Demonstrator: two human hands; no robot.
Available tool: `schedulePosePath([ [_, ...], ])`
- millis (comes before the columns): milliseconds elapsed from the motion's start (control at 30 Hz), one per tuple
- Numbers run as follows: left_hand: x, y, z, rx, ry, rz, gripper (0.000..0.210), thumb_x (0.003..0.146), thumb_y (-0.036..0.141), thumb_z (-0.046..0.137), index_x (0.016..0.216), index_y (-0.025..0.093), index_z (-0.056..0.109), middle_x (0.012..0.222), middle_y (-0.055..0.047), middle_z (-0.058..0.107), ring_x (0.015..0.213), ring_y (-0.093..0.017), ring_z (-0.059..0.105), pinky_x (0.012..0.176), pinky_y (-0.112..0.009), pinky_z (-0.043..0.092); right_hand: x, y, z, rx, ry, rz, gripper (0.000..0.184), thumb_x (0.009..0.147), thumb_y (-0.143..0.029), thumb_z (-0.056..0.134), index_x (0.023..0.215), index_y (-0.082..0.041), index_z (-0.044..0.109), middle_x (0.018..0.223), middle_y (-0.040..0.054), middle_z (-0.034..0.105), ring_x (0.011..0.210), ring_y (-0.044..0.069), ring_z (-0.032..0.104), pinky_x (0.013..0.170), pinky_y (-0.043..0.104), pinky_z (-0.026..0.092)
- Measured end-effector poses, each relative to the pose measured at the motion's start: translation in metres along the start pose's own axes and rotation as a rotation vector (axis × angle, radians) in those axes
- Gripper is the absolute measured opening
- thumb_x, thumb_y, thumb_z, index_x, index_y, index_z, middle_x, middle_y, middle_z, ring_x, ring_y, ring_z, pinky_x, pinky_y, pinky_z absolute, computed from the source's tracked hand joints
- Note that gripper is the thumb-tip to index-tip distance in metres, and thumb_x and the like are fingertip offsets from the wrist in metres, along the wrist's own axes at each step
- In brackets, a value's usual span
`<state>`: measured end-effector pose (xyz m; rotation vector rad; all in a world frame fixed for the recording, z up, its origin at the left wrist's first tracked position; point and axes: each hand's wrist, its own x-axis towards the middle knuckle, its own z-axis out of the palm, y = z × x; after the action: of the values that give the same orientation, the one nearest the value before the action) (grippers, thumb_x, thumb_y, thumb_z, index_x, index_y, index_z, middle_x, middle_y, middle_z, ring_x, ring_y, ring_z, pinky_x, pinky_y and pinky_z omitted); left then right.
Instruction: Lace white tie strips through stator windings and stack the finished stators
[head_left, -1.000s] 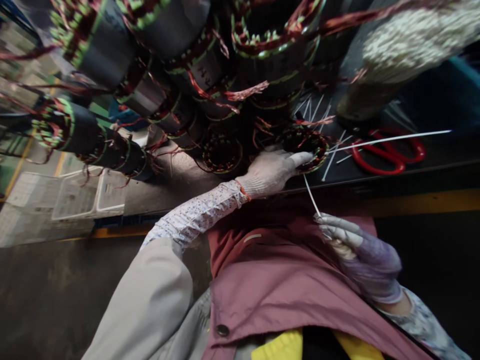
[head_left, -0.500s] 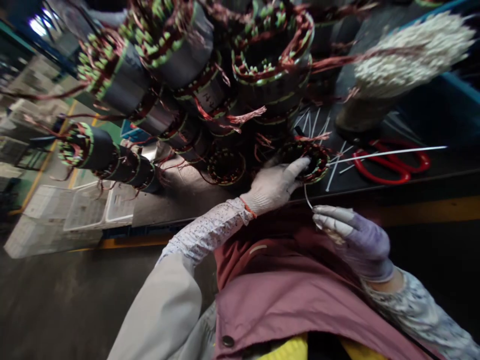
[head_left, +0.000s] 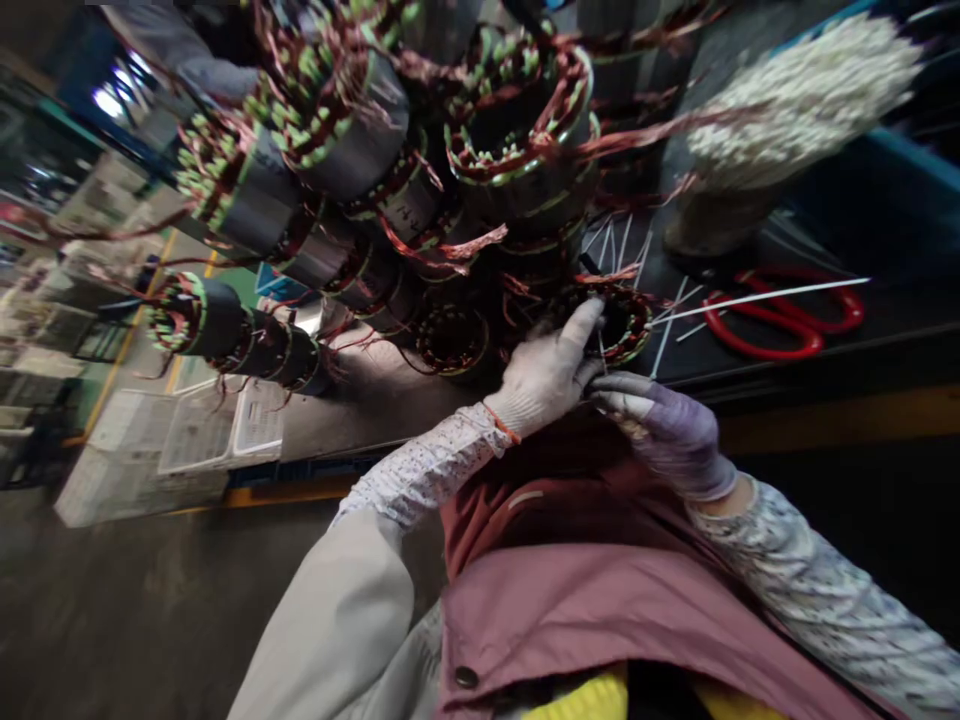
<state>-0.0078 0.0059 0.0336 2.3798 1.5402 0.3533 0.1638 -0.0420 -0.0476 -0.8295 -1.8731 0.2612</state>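
Observation:
A motor stator [head_left: 634, 342] with copper windings stands at the table's front edge. My left hand [head_left: 547, 375], in a white knitted glove, grips its near left rim, the index finger reaching over the opening. My right hand [head_left: 664, 420], in a purple and white glove, is closed in a pinch just below the rim. It holds a thin white cable tie [head_left: 602, 345], whose upper part runs up against the stator; the rest is hidden by the fingers. Another white cable tie [head_left: 780, 295] sticks out to the right from the stator's side.
Stacked stators [head_left: 517, 160] with loose copper leads crowd the left and back. Red-handled scissors [head_left: 765, 345] and scattered cable ties lie to the right. Behind stands a container [head_left: 705, 225] packed with a white bundle [head_left: 810, 110]. White plastic crates [head_left: 199, 425] are at left.
My right hand has moved left and up with the cable tie, from below the stator to beside my left hand. My left hand stays at the stator; the view has shifted slightly.

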Motion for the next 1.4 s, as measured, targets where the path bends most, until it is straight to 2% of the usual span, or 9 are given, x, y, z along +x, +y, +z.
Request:
schedulePosePath([
  [133, -0.002, 0.001, 0.004, -0.023, 0.068, 0.046, 0.056, 0.091, 0.029, 0.063, 0.145, 0.019, 0.049, 0.124, -0.010, 0.070, 0.122, -0.027, 0.062, 0.108, -0.041, 0.049, -0.006, 0.002, 0.005, -0.026, -0.014, -0.063, 0.015, 0.092, -0.018, 0.060, 0.100, -0.024, 0.071, 0.102, 0.0029, 0.075, 0.098, 0.016, 0.072, 0.080, 0.025, 0.062],
  [233, 0.001, -0.003, 0.011, -0.165, 0.072, 0.088, 0.047, 0.090, 0.026, 0.064, 0.137, 0.021, 0.058, 0.114, -0.006, 0.075, 0.113, -0.023, 0.068, 0.106, -0.038, 0.052, -0.005, 0.001, 0.005, -0.018, 0.016, -0.011, 0.017, 0.092, -0.017, 0.060, 0.103, -0.026, 0.071, 0.103, 0.0015, 0.075, 0.093, 0.016, 0.073, 0.080, 0.026, 0.063],
  [400, 0.002, -0.017, 0.036, -0.473, 0.350, 0.284, 0.025, 0.096, 0.026, 0.057, 0.113, 0.016, 0.072, 0.112, -0.007, 0.076, 0.103, -0.015, 0.072, 0.094, -0.026, 0.058, 0.010, -0.016, -0.009, -0.040, 0.227, 0.239, 0.016, 0.085, -0.020, 0.070, 0.101, -0.022, 0.071, 0.095, 0.0032, 0.075, 0.082, 0.016, 0.073, 0.075, 0.026, 0.061],
  [500, 0.002, -0.023, 0.046, -0.485, 0.440, 0.420, 0.024, 0.097, 0.028, 0.055, 0.100, 0.016, 0.076, 0.102, -0.006, 0.078, 0.098, -0.013, 0.074, 0.090, -0.025, 0.059, 0.020, -0.027, -0.019, 0.001, 0.166, 0.280, 0.005, 0.084, -0.025, 0.072, 0.086, -0.021, 0.070, 0.089, 0.0020, 0.073, 0.078, 0.014, 0.070, 0.069, 0.023, 0.057],
  [767, 0.004, -0.026, 0.044, -0.450, 0.454, 0.477, 0.025, 0.098, 0.025, 0.053, 0.099, 0.015, 0.076, 0.100, -0.008, 0.078, 0.096, -0.012, 0.074, 0.085, -0.023, 0.060, 0.047, -0.023, -0.017, -0.133, -0.007, 0.402, 0.049, 0.087, -0.063, 0.057, 0.068, -0.019, 0.070, 0.065, 0.0041, 0.069, 0.058, 0.017, 0.065, 0.052, 0.027, 0.046],
  [933, 0.004, -0.029, 0.045, -0.422, 0.401, 0.470, 0.023, 0.098, 0.026, 0.055, 0.101, 0.017, 0.076, 0.102, -0.007, 0.078, 0.098, -0.013, 0.073, 0.089, -0.025, 0.059, 0.050, -0.027, -0.023, -0.039, -0.079, 0.506, 0.040, 0.085, -0.059, 0.060, 0.074, -0.022, 0.072, 0.073, 0.0024, 0.072, 0.064, 0.016, 0.067, 0.060, 0.028, 0.049],
  [1100, 0.005, -0.031, 0.046, -0.402, 0.439, 0.503, 0.024, 0.098, 0.022, 0.053, 0.101, 0.019, 0.076, 0.102, -0.006, 0.078, 0.100, -0.013, 0.073, 0.089, -0.026, 0.059, 0.056, -0.015, -0.018, -0.136, -0.150, 0.677, 0.054, 0.076, -0.071, 0.056, 0.071, -0.020, 0.074, 0.068, 0.0081, 0.071, 0.062, 0.021, 0.065, 0.055, 0.031, 0.044],
  [1300, 0.006, -0.030, 0.044, -0.400, 0.462, 0.514, 0.021, 0.097, 0.024, 0.055, 0.099, 0.018, 0.075, 0.100, -0.006, 0.078, 0.095, -0.012, 0.074, 0.087, -0.024, 0.059, 0.052, -0.026, -0.024, 0.015, -0.158, 0.667, 0.040, 0.076, -0.061, 0.061, 0.072, -0.024, 0.074, 0.071, 0.0035, 0.071, 0.064, 0.018, 0.065, 0.063, 0.030, 0.048],
  [1400, 0.005, -0.031, 0.045, -0.388, 0.469, 0.526, 0.022, 0.097, 0.022, 0.054, 0.100, 0.018, 0.076, 0.101, -0.006, 0.078, 0.097, -0.013, 0.074, 0.088, -0.026, 0.059, 0.054, -0.023, -0.022, -0.029, -0.169, 0.704, 0.051, 0.076, -0.070, 0.058, 0.073, -0.022, 0.074, 0.071, 0.0056, 0.072, 0.064, 0.019, 0.064, 0.060, 0.030, 0.046],
])
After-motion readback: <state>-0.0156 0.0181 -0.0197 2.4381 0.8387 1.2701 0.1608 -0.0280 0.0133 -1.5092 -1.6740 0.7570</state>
